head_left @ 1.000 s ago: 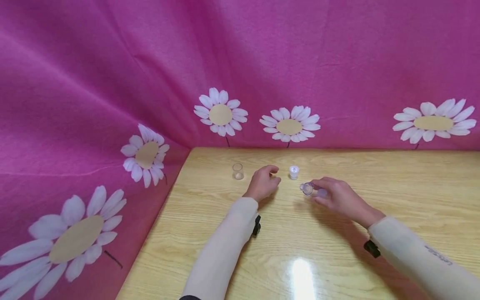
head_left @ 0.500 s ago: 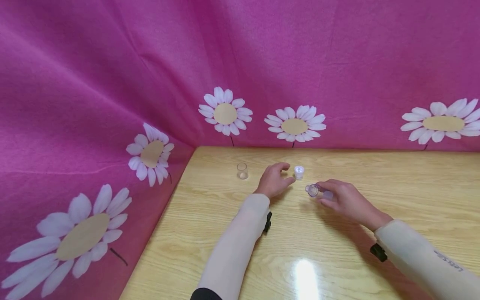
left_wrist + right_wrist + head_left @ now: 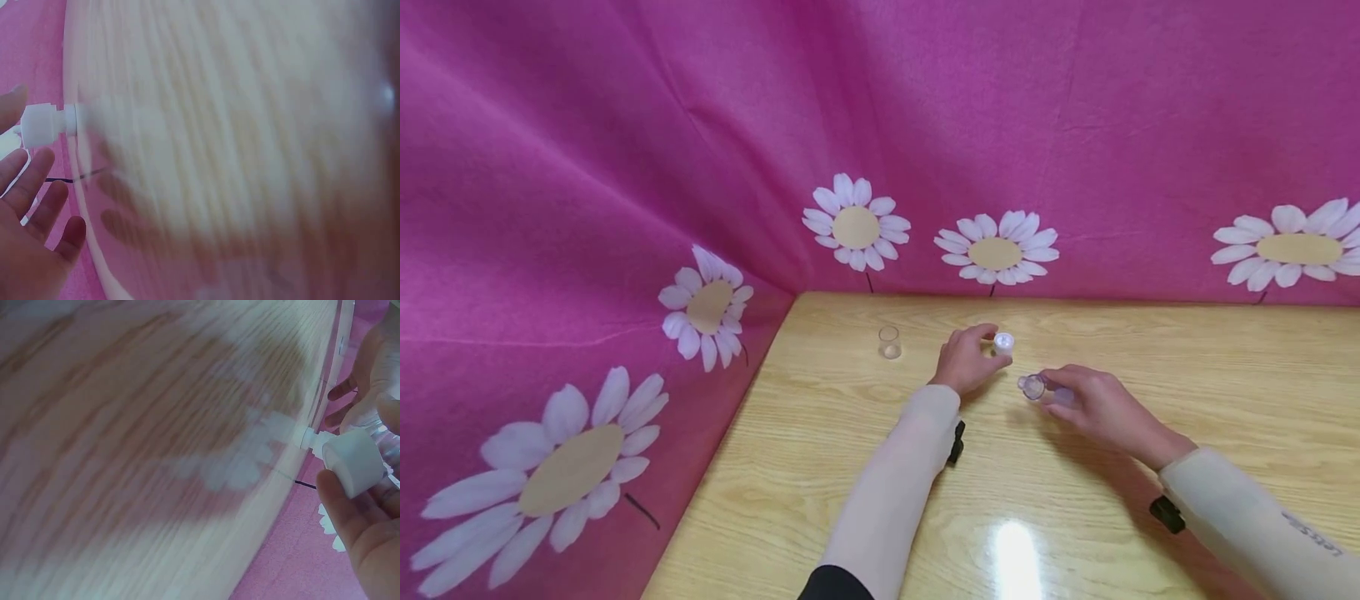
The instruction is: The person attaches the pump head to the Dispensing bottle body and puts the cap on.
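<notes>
On the table, a small white plastic piece [image 3: 1003, 343] stands upright, with a wide top, narrow neck and flared base. My left hand [image 3: 968, 362] is around it, thumb on one side and fingers on the other. In the left wrist view a slim gap shows between the thumb and the white piece [image 3: 40, 125]. Just to the right, my right hand [image 3: 1093, 404] holds a small clear piece [image 3: 1032, 387] with a round rim above the table. Its white cylindrical end [image 3: 354, 464] sits between thumb and fingers in the right wrist view.
A small clear cup [image 3: 890, 343] stands on the wooden table [image 3: 1075, 533] left of my left hand. Behind and to the left hangs a pink cloth [image 3: 925, 108] with white daisies.
My left hand has moved right to the white piece, and its thumb and fingers now lie on either side. The right hand keeps holding the clear piece, almost still.
</notes>
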The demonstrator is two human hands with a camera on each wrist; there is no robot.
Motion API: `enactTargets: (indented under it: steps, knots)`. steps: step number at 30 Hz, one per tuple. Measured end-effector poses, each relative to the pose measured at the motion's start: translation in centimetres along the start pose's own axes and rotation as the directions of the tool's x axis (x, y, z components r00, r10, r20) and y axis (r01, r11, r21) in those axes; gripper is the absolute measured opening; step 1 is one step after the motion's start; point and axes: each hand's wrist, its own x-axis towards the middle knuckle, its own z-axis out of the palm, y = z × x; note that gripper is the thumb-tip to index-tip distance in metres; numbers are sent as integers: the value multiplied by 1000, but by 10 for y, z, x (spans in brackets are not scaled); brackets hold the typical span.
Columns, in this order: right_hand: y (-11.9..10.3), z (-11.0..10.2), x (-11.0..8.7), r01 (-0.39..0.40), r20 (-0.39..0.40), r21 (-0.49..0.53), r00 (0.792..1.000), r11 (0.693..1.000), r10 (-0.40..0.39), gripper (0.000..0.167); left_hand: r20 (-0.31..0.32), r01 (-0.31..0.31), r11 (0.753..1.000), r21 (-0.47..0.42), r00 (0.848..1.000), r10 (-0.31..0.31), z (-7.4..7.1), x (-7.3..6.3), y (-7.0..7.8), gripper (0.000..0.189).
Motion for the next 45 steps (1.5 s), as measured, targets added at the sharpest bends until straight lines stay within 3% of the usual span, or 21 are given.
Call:
enactTargets:
  steps: [6,14,19,25,28,33,39,45]
  knots:
    - [0,0,-2,-36,22,13,999,999,35,36,0,14,1000,-25,1000,-14,5,4,6,53]
    - [1,3,-2,-20,23,4,1000,1000,19,35,-44,8,1000,-11,999,-9,10,4,8,32]
    - [0,1,-3,-28,29,8,999,1000,27,35,-34,7,1000,-7,999,-8,9,4,9,32]
    - [0,1,-1,-32,39,16,999,999,31,36,-4,6,996,-90,1000,-6,5,4,6,37]
    - [0,3,2,-35,39,12,999,999,34,35,8,-3,990,-144,1000,4,-1,4,4,38]
    - [-2,4,6,-28,50,26,998,999,27,37,34,-15,988,-154,999,20,-16,-2,0,38]
    - [-5,4,11,-28,64,31,998,999,26,37,55,-8,989,-151,998,17,-35,-13,-7,38]
    - [-4,4,13,6,26,24,1000,1000,-7,35,65,3,974,-229,998,12,-50,-28,-14,41]
